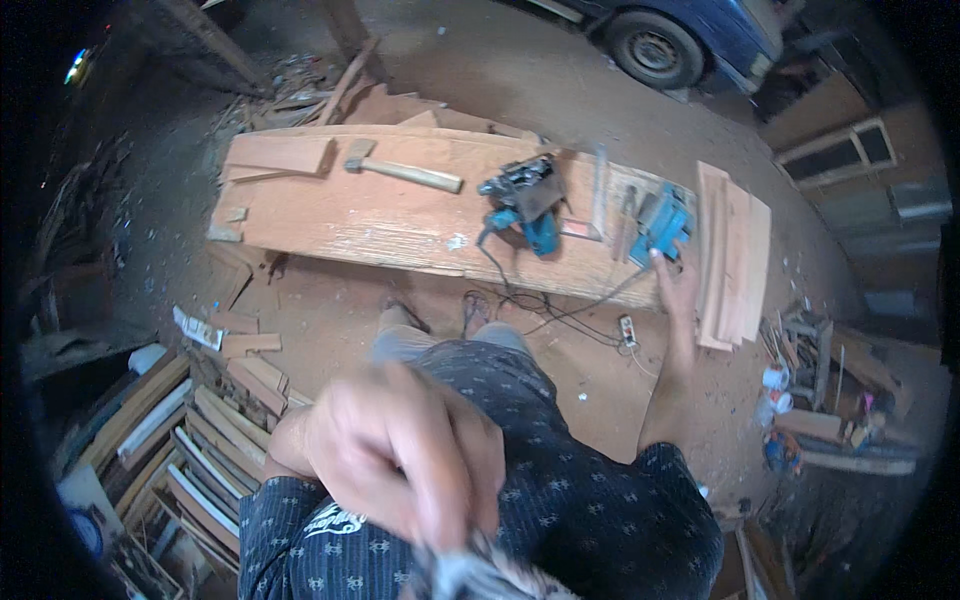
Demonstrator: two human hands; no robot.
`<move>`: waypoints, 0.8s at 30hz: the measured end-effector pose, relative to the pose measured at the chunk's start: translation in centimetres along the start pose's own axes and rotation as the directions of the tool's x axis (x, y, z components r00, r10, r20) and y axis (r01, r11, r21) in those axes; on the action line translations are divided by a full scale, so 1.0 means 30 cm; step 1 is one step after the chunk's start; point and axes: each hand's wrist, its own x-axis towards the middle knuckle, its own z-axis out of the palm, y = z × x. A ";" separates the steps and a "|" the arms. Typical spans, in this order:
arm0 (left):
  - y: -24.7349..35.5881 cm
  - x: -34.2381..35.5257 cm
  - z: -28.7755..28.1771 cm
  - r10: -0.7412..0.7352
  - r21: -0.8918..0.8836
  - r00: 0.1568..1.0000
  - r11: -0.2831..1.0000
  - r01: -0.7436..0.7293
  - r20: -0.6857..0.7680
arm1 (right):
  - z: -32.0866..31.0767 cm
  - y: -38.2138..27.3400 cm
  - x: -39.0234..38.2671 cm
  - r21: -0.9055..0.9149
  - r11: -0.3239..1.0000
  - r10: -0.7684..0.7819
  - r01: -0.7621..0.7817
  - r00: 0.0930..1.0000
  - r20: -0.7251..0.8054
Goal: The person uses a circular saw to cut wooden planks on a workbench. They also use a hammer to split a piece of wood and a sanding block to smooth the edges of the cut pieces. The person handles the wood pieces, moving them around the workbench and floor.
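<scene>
Close to the camera, my left hand point(400, 455) is raised in front of my chest, blurred. Its fingers are closed on a light, patterned bit of cloth point(470, 575) at the lower edge; whether this belongs to my shirt I cannot tell. My right hand point(677, 280) reaches to the right end of the wooden bench point(350, 225), its fingers around the near end of a teal electric planer point(662, 222). Left of that, a second teal power tool point(530, 200) with a dark metal body lies on the bench. A hammer point(405, 173) rests further left.
Wood blocks point(280, 155) sit on the bench's left end; long curved boards point(735, 255) stand at its right end. Cords point(545, 305) trail to a power strip point(627, 330) on the floor. Stacked strips point(200, 450) fill the lower left. A blue vehicle point(690, 30) is parked beyond.
</scene>
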 end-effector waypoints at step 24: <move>0.455 -1.164 -0.785 0.392 0.306 -0.091 0.825 0.475 -0.915 | 1.507 -1.736 0.170 0.319 0.813 -0.507 0.487 0.321 0.800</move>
